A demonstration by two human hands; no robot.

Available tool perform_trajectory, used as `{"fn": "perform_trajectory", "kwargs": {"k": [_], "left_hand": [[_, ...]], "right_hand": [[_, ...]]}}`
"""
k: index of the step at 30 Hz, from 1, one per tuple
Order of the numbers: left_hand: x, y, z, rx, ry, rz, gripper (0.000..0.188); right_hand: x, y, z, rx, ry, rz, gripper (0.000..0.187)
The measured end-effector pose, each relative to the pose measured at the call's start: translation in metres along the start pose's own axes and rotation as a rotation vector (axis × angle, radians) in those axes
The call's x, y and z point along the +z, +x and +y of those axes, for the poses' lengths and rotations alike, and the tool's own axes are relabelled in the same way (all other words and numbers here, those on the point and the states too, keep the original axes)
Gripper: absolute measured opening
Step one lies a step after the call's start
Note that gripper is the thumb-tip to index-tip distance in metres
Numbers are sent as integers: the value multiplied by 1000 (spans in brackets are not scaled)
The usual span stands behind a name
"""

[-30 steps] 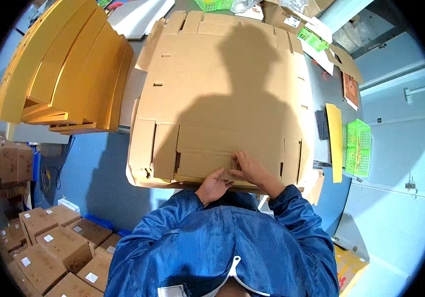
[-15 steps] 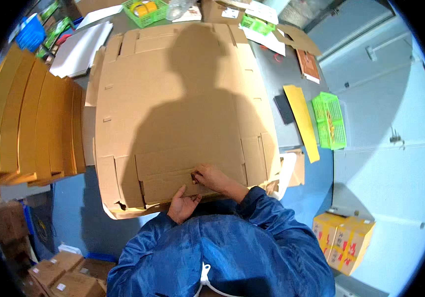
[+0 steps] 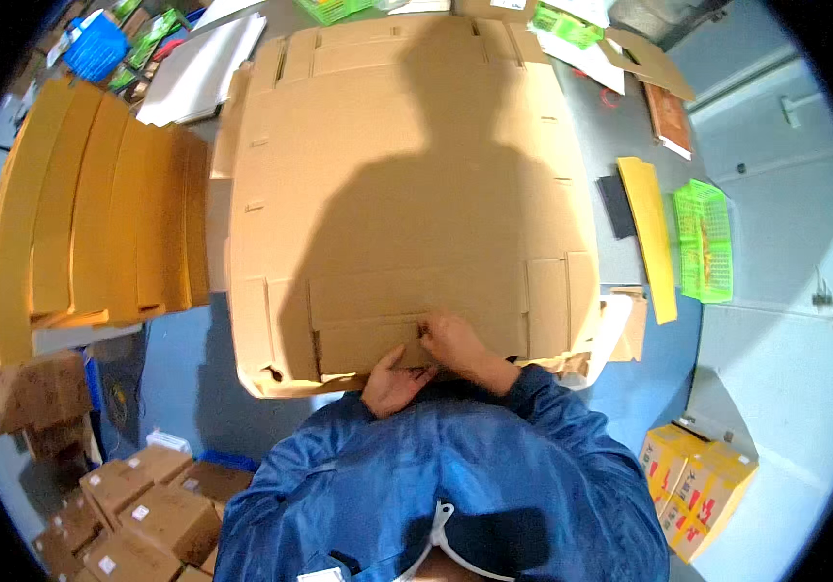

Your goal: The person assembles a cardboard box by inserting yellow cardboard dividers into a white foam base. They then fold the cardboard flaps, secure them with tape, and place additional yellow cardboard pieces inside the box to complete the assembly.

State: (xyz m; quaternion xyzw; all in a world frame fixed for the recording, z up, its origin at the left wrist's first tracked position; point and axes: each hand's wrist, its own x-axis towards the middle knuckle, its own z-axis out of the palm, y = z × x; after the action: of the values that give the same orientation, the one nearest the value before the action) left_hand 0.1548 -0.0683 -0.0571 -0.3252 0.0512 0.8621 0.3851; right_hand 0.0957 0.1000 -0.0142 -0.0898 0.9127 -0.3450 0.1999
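Observation:
A large brown cardboard sheet, creased and slotted, lies flat before me with my shadow across it. Along its near side a rectangular flap is folded down. My right hand is over this flap, its fingers curled and closed at a small slot in the cardboard; the fingertips are partly hidden. Just left of it and closer to me, my left hand lies at the flap's front edge, palm partly up, with thumb and fingers apart.
Yellow-brown folded cardboard pieces stand in a row at left. On the right are a yellow strip, a dark flat piece and a green basket. Cartons are stacked low left; taped boxes sit low right.
The whole view has shifted, so the cardboard and surroundings appear farther right and slightly higher. Both hands stay at nearly the same spot on the near flap.

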Motion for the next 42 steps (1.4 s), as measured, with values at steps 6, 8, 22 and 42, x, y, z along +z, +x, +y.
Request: {"fn": "perform_trajectory", "kwargs": {"k": [6,8,22,42], "left_hand": [[-5,-5,7,59,42,130,42],[-4,-12,7,9,196,128,48],[115,11,43,685,1617,112,28],[162,170,30,890,2794,48,55]], "right_hand": [[-37,-7,16,282,509,-34,23],[-112,-26,20,471,759,156,18],[-333,-88,302,291,334,1026,24],[-259,72,160,81,821,458,15]]}}
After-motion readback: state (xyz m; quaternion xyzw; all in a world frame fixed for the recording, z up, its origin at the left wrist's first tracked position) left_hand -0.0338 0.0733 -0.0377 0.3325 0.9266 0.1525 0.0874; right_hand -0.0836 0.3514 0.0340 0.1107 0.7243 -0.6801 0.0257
